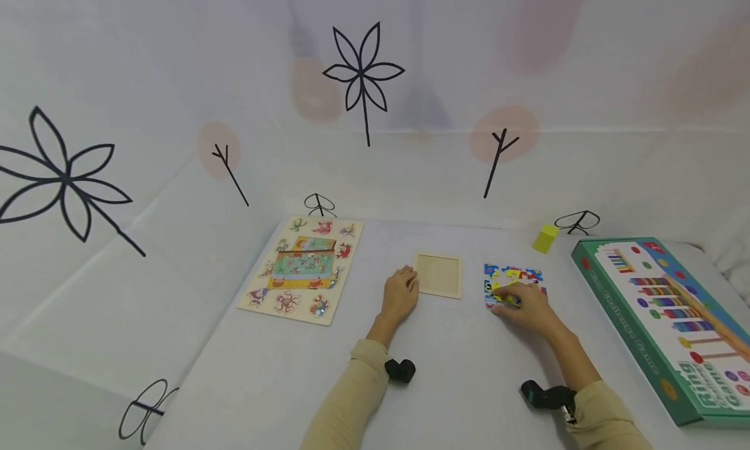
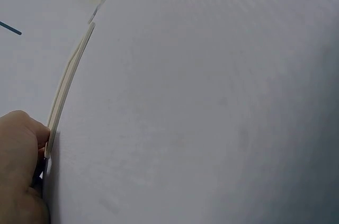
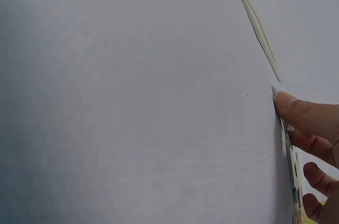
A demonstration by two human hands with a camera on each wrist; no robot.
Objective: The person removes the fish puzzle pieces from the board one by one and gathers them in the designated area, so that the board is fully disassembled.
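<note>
My left hand (image 1: 402, 292) grips the left edge of a shallow square wooden puzzle tray (image 1: 438, 275), which lies flat on the table with its bare base showing. From the left wrist, the tray (image 2: 66, 81) appears edge-on with my fingers at its near end. My right hand (image 1: 524, 305) is over a colourful jigsaw puzzle (image 1: 489, 277), mostly blue, red and yellow, just right of the tray. My thumb and fingertips touch its near-left part, spaced apart in the right wrist view, where the puzzle (image 3: 292, 173) shows edge-on. The hand hides its near-right part.
A wooden sea-animal puzzle board (image 1: 301, 267) lies on the left. A large boxed game (image 1: 662, 326) occupies the right side. One yellow-green block (image 1: 545, 239) stands at the back right. The white table (image 1: 445, 372) meets patterned cloth walls behind and on the left.
</note>
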